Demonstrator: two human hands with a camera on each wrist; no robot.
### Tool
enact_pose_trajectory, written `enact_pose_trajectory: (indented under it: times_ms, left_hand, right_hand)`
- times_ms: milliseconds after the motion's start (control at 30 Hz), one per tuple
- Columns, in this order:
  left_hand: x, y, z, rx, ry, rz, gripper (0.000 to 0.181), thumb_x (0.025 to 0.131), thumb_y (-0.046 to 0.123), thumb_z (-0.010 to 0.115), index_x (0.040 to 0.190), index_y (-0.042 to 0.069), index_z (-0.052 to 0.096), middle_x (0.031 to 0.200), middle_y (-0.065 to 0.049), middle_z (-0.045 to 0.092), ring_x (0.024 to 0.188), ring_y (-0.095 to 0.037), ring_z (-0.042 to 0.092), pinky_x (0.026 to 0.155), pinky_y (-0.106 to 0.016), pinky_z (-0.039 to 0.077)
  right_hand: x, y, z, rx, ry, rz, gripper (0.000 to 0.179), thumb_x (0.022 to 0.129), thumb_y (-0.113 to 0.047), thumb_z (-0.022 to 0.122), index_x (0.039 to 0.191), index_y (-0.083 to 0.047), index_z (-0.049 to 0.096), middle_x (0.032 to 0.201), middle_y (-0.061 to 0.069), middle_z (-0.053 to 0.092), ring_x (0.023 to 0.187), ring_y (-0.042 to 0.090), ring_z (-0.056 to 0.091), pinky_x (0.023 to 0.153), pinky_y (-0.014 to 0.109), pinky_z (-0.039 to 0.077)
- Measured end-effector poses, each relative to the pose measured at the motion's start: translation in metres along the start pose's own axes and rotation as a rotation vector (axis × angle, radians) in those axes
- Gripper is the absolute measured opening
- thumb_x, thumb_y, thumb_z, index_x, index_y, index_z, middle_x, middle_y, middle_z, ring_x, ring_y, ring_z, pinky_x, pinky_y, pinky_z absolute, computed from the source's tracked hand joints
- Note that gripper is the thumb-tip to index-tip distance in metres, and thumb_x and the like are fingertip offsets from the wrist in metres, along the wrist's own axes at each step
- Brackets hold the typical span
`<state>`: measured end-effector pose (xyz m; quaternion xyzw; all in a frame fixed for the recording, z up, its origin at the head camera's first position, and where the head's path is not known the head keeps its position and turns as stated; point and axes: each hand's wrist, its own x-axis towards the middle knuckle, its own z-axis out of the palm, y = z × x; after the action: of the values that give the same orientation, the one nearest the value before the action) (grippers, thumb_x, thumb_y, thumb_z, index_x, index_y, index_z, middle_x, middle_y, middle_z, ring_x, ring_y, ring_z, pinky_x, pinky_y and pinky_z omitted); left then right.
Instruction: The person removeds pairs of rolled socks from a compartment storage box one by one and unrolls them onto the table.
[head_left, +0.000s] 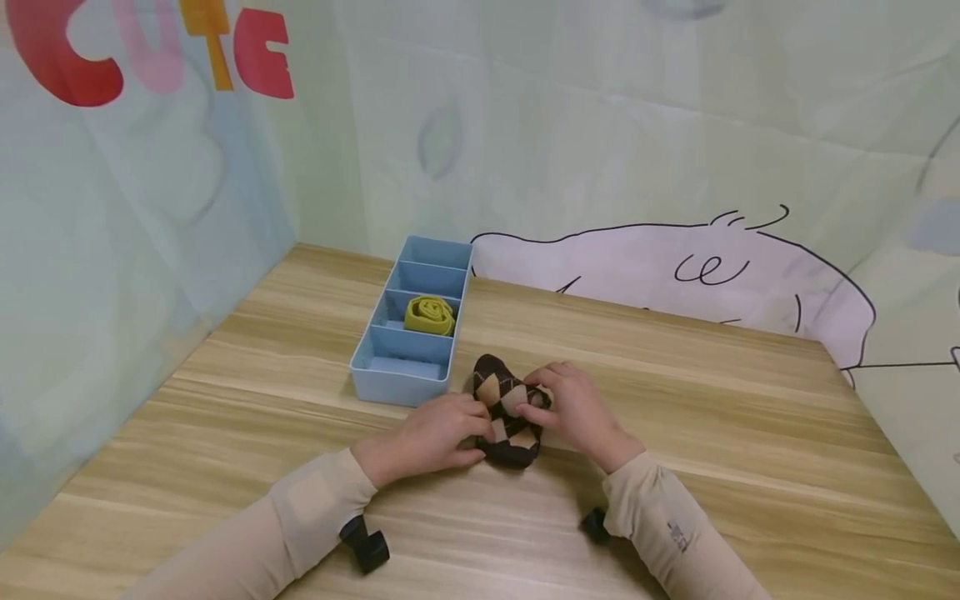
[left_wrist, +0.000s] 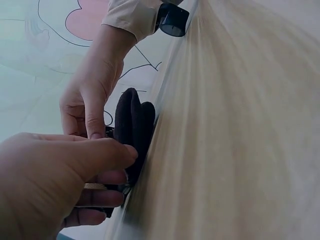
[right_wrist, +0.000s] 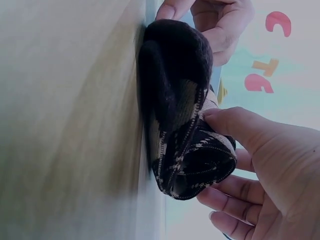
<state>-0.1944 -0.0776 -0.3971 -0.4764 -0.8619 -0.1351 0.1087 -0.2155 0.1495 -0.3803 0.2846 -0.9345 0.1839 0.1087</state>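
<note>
A dark brown argyle sock (head_left: 510,410) with tan and beige diamonds lies folded on the table in the head view. My left hand (head_left: 435,437) grips its left side, the thumb near the dark end. From the other side my right hand (head_left: 576,408) holds it, with the thumb on top and the fingers around the edge. In the right wrist view the sock (right_wrist: 175,100) shows a folded opening beside the right thumb. The left wrist view shows its dark end (left_wrist: 134,130) by the left thumb; the left fingertips are partly hidden.
A blue box (head_left: 401,387) with several compartments stands just behind and left of the hands. One compartment holds a rolled mustard-yellow cloth item (head_left: 430,316). The wooden table (head_left: 712,417) meets printed fabric walls (head_left: 600,125) at the back and left.
</note>
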Motion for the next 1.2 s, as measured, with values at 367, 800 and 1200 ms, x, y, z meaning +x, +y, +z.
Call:
enact_pose_trajectory:
  times_ms: [367,800,1200]
  left_hand:
    - [0.000,0.001,0.000,-0.006,-0.013,0.000,0.017,0.079,0.026,0.076,0.093,0.017,0.072,0.093,0.004,0.067,0.089,-0.013,0.063,0.083,-0.028,0.051]
    - [0.000,0.000,0.001,0.006,0.014,0.018,0.017,0.078,0.027,0.076,0.092,0.018,0.072,0.091,0.005,0.065,0.086,-0.011,0.062,0.080,-0.027,0.051]
    - [-0.001,0.001,0.000,0.002,-0.002,0.017,0.017,0.079,0.027,0.075,0.093,0.017,0.071,0.090,0.004,0.063,0.086,-0.011,0.060,0.081,-0.027,0.050]
  right_hand:
    - [0.005,0.008,0.001,0.062,0.004,0.063,0.033,0.083,-0.025,0.075,0.106,-0.003,0.069,0.104,0.011,0.070,0.098,0.026,0.061,0.087,0.041,0.050]
    - [0.012,0.016,0.001,0.104,-0.024,0.093,0.033,0.086,-0.025,0.071,0.111,-0.004,0.068,0.107,0.010,0.070,0.099,0.025,0.061,0.088,0.043,0.050]
    - [0.017,0.020,0.002,0.173,-0.050,0.131,0.033,0.088,-0.024,0.069,0.116,-0.008,0.066,0.105,0.006,0.070,0.099,0.022,0.061,0.087,0.042,0.050]
